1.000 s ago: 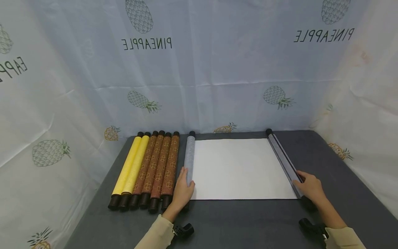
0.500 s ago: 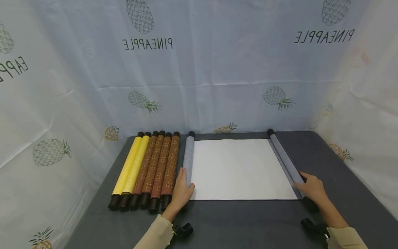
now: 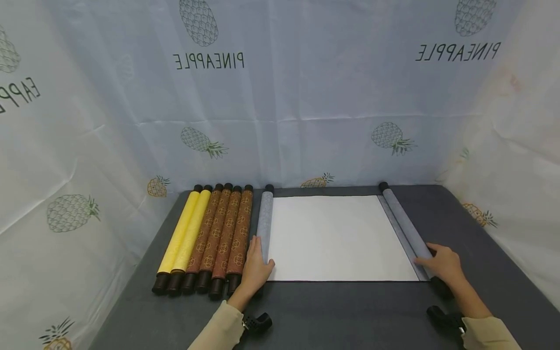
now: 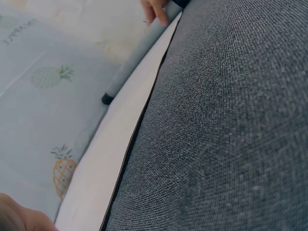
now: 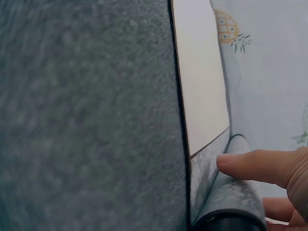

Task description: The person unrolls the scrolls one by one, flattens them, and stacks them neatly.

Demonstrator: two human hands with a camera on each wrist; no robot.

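A grey-backed scroll lies partly unrolled, its white paper [image 3: 332, 238] flat between two rolled ends. My left hand [image 3: 257, 267] holds the left roll [image 3: 265, 214] near its close end, thumb on the paper side and fingers along the outer side. Over the right roll [image 3: 407, 221], my right hand [image 3: 444, 266] grips close to the near black knob [image 5: 231, 222]. A grey border strip [image 3: 398, 233] shows flat between the paper and that roll. In the right wrist view the thumb [image 5: 255, 166] presses on top of the roll. Only part of the left thumb [image 4: 24, 216] appears in the left wrist view.
Left of the scroll, two yellow rolled scrolls [image 3: 179, 233] and several brown patterned ones [image 3: 238, 233] lie side by side, black knobs toward me. A dark grey cloth [image 3: 341, 316] covers the table. Pineapple-printed curtains [image 3: 306, 97] hang behind and at both sides.
My right hand and the right roll have shifted slightly to the right, the roll turning, and more grey border now lies flat beside the paper. The left hand stays on its roll.
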